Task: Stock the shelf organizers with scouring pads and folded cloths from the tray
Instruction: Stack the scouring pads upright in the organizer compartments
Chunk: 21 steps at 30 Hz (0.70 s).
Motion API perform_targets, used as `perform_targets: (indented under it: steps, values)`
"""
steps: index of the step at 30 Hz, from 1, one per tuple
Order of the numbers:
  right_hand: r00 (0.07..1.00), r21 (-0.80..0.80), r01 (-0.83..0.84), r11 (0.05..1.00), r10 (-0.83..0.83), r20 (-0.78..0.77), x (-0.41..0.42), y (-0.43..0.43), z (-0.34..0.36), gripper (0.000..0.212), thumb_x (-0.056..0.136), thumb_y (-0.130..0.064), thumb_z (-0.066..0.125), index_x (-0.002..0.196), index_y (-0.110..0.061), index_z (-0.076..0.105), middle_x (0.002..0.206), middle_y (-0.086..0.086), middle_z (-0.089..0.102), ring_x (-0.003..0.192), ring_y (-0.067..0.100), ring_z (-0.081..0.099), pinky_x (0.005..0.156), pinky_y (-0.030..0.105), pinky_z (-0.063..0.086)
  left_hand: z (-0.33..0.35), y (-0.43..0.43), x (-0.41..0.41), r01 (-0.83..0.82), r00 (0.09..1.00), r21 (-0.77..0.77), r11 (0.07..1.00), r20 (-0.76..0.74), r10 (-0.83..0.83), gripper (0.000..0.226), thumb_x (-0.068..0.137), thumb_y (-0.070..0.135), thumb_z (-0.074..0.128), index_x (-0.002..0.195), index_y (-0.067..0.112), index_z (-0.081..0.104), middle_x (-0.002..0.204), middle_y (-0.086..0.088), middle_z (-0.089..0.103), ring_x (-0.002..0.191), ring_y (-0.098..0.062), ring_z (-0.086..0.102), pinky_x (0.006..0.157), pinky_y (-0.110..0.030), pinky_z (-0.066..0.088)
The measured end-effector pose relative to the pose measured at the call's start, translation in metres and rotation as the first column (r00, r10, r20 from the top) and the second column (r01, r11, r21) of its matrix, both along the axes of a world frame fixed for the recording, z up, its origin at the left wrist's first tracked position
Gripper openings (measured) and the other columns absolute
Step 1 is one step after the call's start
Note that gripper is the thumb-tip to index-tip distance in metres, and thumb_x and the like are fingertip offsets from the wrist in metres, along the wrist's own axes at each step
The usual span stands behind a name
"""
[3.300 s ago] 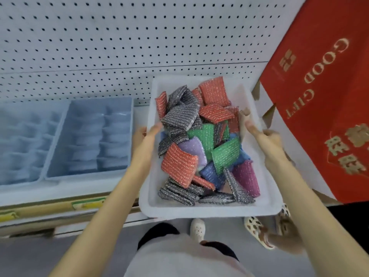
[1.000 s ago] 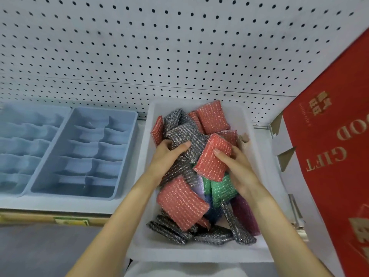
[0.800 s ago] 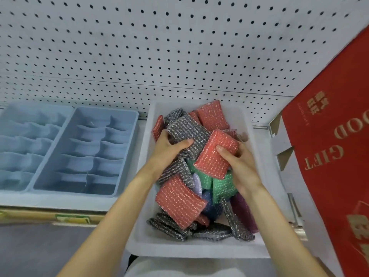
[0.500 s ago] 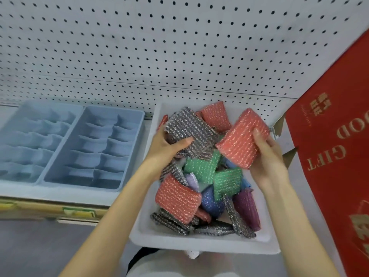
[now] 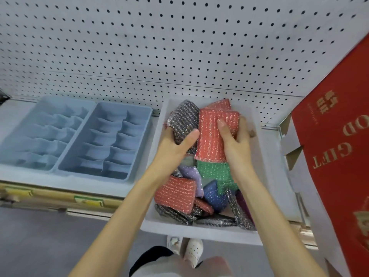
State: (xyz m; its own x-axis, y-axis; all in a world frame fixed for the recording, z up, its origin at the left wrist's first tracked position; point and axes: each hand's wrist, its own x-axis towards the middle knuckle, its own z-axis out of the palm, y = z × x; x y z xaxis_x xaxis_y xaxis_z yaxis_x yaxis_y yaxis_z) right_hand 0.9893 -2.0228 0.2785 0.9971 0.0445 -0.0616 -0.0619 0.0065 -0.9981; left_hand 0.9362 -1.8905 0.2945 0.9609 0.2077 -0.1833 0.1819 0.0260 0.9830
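Where my left hand [image 5: 175,142] sits: centre of the frame, over the upper half of the tray [image 5: 199,234]. Its grip is clamped on a grey scouring pad [image 5: 184,118], thumb across the front face, fingers behind.
Grey scouring pad: stands out of that grip toward the top of the frame, and its right edge meets the red scouring pad [image 5: 215,134].
Right hand [image 5: 235,140]: just right of the left one. I see its grip clamped on the red scouring pad, thumb laid on the front face, fingers wrapped behind the right edge.
Red scouring pad: upright, long side vertical, held above the heap. Its lower edge hangs over a green pad [image 5: 213,168].
Tray: white, centre of the frame, with its lower edge jutting past the shelf front. I count a loose heap in it: green pad, lilac pad [image 5: 191,174], blue pad [image 5: 214,194], a second red pad [image 5: 175,193], and grey pads [image 5: 175,213] along the lower rim.
Organizers: two, both pale blue with wavy dividers, side by side at the left of the frame. The near organizer [image 5: 103,140] is just left of the tray, and the far organizer [image 5: 40,130] lies beyond it.
Shelf [image 5: 79,184]: white, with a label strip [image 5: 88,200] on its front edge.
Room: white pegboard [image 5: 179,47] fills the upper frame. A red box [image 5: 335,156] with gold lettering leans at the right edge. Grey floor [image 5: 40,236] shows at lower left, and white shoes [image 5: 191,250] at bottom centre.
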Motion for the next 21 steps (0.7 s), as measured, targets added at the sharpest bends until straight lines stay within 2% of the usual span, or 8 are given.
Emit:
perform_targets:
  steps: [2, 4, 6, 8, 10, 14, 17, 21]
  values:
    - [0.999, -0.097, -0.008, 0.995, 0.011, 0.035, -0.005, 0.005, 0.003, 0.06, 0.086, -0.053, 0.057, 0.131, -0.015, 0.043, 0.127, 0.006, 0.058, 0.116, 0.023, 0.057, 0.098, 0.05, 0.046, -0.003, -0.005, 0.0, -0.056, 0.998, 0.022, 0.998, -0.006, 0.057, 0.059, 0.056, 0.059, 0.066, 0.106, 0.035, 0.049, 0.105, 0.015, 0.064, 0.094, -0.003, 0.065, 0.083, -0.025, 0.053]
    - [0.998, -0.187, -0.05, 0.981, 0.058, 0.038, -0.007, 0.007, 0.001, 0.069, 0.086, -0.059, 0.051, 0.142, -0.02, 0.035, 0.145, 0.001, 0.044, 0.132, 0.017, 0.042, 0.11, 0.044, 0.035, -0.008, -0.01, -0.001, -0.103, 0.994, 0.015, 0.995, -0.02, 0.103, 0.042, 0.067, 0.043, 0.075, 0.102, 0.035, 0.053, 0.097, 0.017, 0.068, 0.084, 0.002, 0.067, 0.07, -0.015, 0.052]
    - [0.996, -0.178, -0.089, 0.98, 0.089, -0.006, -0.008, 0.007, 0.0, 0.06, 0.094, -0.049, 0.045, 0.147, -0.025, 0.027, 0.146, -0.012, 0.034, 0.133, 0.004, 0.033, 0.111, 0.027, 0.027, -0.012, -0.009, -0.001, -0.141, 0.99, 0.005, 0.99, -0.029, 0.141, 0.037, 0.074, 0.03, 0.077, 0.104, 0.032, 0.056, 0.096, 0.014, 0.07, 0.083, 0.0, 0.068, 0.066, -0.014, 0.052]
    - [0.992, -0.097, -0.114, 0.989, 0.108, -0.057, -0.008, 0.003, 0.001, 0.038, 0.099, -0.043, 0.038, 0.136, -0.036, 0.038, 0.128, -0.021, 0.041, 0.115, -0.005, 0.044, 0.097, 0.019, 0.035, -0.012, -0.007, -0.002, -0.176, 0.983, -0.028, 0.984, -0.056, 0.174, 0.044, 0.073, 0.03, 0.078, 0.11, 0.027, 0.056, 0.102, 0.009, 0.07, 0.089, -0.009, 0.069, 0.073, -0.025, 0.054]
    - [0.99, -0.052, -0.123, 0.991, 0.119, -0.07, -0.007, -0.005, -0.001, 0.026, 0.098, -0.047, 0.034, 0.118, -0.041, 0.051, 0.12, -0.019, 0.055, 0.107, -0.003, 0.053, 0.095, 0.025, 0.043, -0.012, -0.003, -0.005, -0.221, 0.972, -0.075, 0.972, -0.095, 0.213, 0.046, 0.069, 0.037, 0.079, 0.107, 0.028, 0.054, 0.103, 0.007, 0.069, 0.094, -0.014, 0.067, 0.075, -0.029, 0.052]
    - [0.958, 0.017, -0.248, 0.969, 0.248, -0.144, -0.018, -0.025, -0.025, 0.047, 0.083, -0.065, 0.046, 0.118, -0.037, 0.059, 0.126, -0.008, 0.061, 0.121, 0.013, 0.054, 0.107, 0.046, 0.038, -0.016, 0.009, -0.01, -0.302, 0.947, -0.14, 0.943, -0.156, 0.28, 0.071, 0.05, 0.054, 0.082, 0.108, 0.027, 0.053, 0.112, 0.002, 0.068, 0.103, -0.023, 0.065, 0.092, -0.05, 0.05]
    - [0.908, 0.013, -0.342, 0.939, 0.334, -0.253, -0.032, -0.032, -0.044, 0.034, 0.082, -0.04, 0.065, 0.115, -0.038, 0.056, 0.119, -0.011, 0.06, 0.117, 0.01, 0.054, 0.108, 0.04, 0.037, -0.023, 0.012, -0.014, -0.336, 0.934, -0.188, 0.923, -0.195, 0.3, 0.075, 0.054, 0.049, 0.082, 0.115, 0.021, 0.05, 0.112, 0.0, 0.068, 0.099, -0.021, 0.068, 0.094, -0.051, 0.05]
    - [0.939, -0.086, -0.239, 0.967, 0.208, -0.272, -0.039, -0.03, -0.05, 0.037, 0.081, -0.014, 0.071, 0.105, -0.036, 0.054, 0.108, -0.021, 0.056, 0.106, 0.001, 0.053, 0.104, 0.036, 0.039, -0.027, 0.019, -0.015, -0.366, 0.926, -0.286, 0.886, -0.206, 0.316, 0.08, 0.059, 0.04, 0.081, 0.127, 0.016, 0.045, 0.114, 0.0, 0.069, 0.102, -0.02, 0.067, 0.098, -0.053, 0.047]
